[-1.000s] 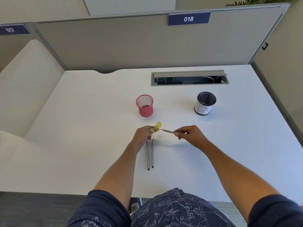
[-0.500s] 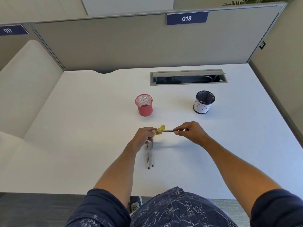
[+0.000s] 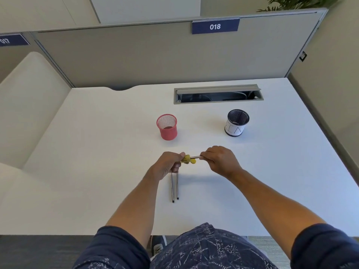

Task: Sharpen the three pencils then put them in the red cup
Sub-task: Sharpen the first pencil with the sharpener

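Pencil (image 3: 195,157) pinched in right hand (image 3: 219,160) fingers, tip inside yellow sharpener (image 3: 187,159) gripped by left hand (image 3: 167,165).

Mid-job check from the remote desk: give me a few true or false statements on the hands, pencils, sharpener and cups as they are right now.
1. The left hand holds the small yellow plastic sharpener. True.
2. The right hand is empty. False: it grips a thin dark pencil whose tip points into the sharpener.
3. Two more thin dark pencils lie side by side on the white desk. True.
4. A pencil already stands in the red mesh cup. False: no pencil shows in it.
5. The black mesh cup with a white paper label stands left of the red cup. False: it stands to its right.
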`<state>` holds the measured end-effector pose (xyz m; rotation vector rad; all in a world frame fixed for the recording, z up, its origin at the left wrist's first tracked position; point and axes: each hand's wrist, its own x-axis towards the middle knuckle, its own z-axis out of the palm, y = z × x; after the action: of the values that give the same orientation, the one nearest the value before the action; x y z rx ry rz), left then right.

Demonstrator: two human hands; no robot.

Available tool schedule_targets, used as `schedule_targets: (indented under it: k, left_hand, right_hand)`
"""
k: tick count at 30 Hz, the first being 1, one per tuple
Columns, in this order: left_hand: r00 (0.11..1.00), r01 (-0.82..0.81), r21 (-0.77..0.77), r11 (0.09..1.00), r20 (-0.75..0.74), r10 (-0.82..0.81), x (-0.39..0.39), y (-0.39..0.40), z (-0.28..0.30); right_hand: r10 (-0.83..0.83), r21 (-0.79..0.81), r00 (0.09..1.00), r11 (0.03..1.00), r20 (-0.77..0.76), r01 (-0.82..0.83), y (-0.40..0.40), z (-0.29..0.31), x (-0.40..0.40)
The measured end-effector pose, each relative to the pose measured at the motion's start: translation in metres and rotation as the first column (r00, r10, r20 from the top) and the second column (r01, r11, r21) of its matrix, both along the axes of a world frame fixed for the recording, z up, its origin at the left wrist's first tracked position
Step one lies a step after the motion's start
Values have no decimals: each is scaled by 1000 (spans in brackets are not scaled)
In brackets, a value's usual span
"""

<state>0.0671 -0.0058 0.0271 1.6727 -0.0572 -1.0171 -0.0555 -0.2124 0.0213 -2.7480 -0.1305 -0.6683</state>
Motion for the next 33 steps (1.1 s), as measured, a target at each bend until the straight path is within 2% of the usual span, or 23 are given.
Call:
schedule_targets:
  k: [2,3,5,7,10,13,16,18,22,25,27,28,30,33]
  left_hand:
    - [999,15,-18,1000,39,-14,0,0,2]
    - [998,27,-11,1000,62,-26,0,0,3]
    - [994,42,-4,999,102,-41,2,-1,3]
    - [991,60,-22,998,122,-57,2,0,1]
    - [986,101,-31,994,137,-96,-1,3,0]
    - [987,89,-96,991,142,-75,-5,4,1]
    - [984,97,-116,989,158,-78,-8,4,1]
    - [983,82,-85,993,169,-67,-9,4,2]
    - [985,43,-32,999,166,-37,-6,1,5]
    - [995,-13,-42,999,98,17,-3,-2,6]
    - [998,-41,-34,999,42,43,-2,-4,7]
    - [999,-39,-24,999,20,39,-1,-4,8]
    - [1000,-2,-13,1000,-12,2,-2,-5,9]
    - [997,39,-28,999,-59,-40,-5,-7,9]
  right_hand:
    - [-64,63,991,995,-118,72,3,5,-1]
    - [-98,117,966,985,-238,128,5,9,0]
    - [-121,259,865,926,-487,276,5,18,4]
    - [-42,408,783,835,-621,368,3,24,8]
    - [154,586,716,701,-681,407,-4,32,12]
    - [298,629,591,600,-750,495,-12,39,12]
    - [361,601,493,608,-792,520,-15,44,14]
    - [324,590,534,662,-781,462,-13,48,17]
    - [219,525,690,807,-690,270,-9,48,22]
    - [29,268,849,954,-528,134,-6,38,18]
    - [-7,66,965,998,-263,25,-2,25,15]
    - [22,4,989,1000,-143,-21,0,18,13]
    - [74,-69,997,995,2,-74,0,7,12]
    - [102,-120,992,988,70,-93,-2,1,10]
